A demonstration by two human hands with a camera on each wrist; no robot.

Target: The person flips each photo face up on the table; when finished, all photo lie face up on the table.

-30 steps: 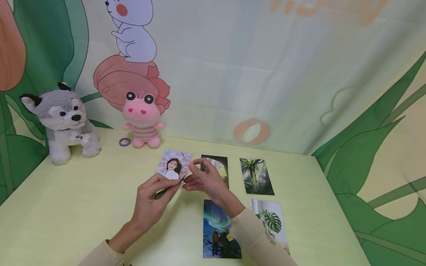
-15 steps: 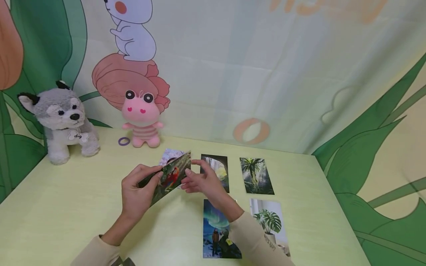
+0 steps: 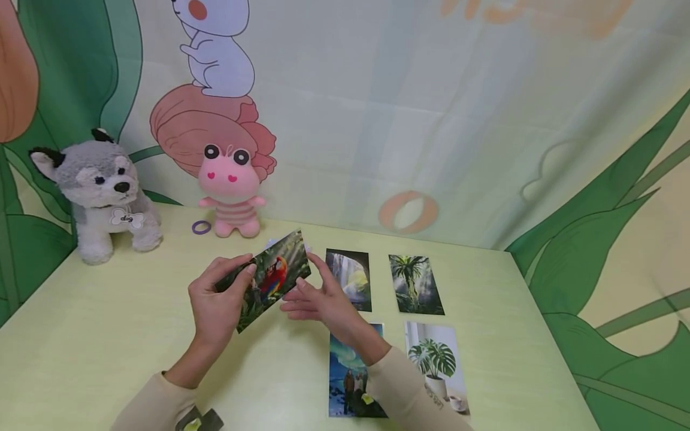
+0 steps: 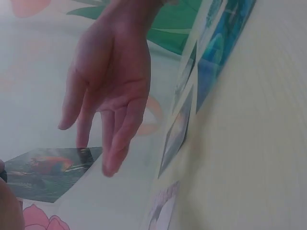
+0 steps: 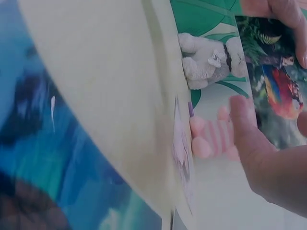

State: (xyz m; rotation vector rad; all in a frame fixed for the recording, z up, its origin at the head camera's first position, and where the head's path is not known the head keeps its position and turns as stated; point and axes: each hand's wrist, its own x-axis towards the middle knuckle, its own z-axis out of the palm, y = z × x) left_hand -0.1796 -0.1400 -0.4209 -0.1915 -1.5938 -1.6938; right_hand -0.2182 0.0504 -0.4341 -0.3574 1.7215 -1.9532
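My left hand (image 3: pixel 215 299) pinches a photo card (image 3: pixel 275 272) of a red parrot between thumb and fingers, tilted above the table with its picture toward me. My right hand (image 3: pixel 329 308) is at the card's right edge; its index fingertip meets that edge while the other fingers extend loosely below. The left wrist view shows the right palm (image 4: pixel 120 72) beside the same parrot card (image 4: pixel 48 172). Behind the held card, a pink blossom photo (image 5: pixel 181 153) lies on the table, mostly covered in the head view.
Flat on the table (image 3: pixel 108 335) lie a photo with a yellow shape (image 3: pixel 350 281), a palm photo (image 3: pixel 412 284), an aurora photo (image 3: pixel 345 359) and a potted-plant photo (image 3: pixel 435 359). A plush husky (image 3: pixel 105 191), pink plush toy (image 3: pixel 234 191) and purple ring (image 3: pixel 202 227) are behind.
The parrot card, first nearly edge-on between the hands, has turned to show its picture. My left hand has moved left and the card now hides most of the blossom photo.
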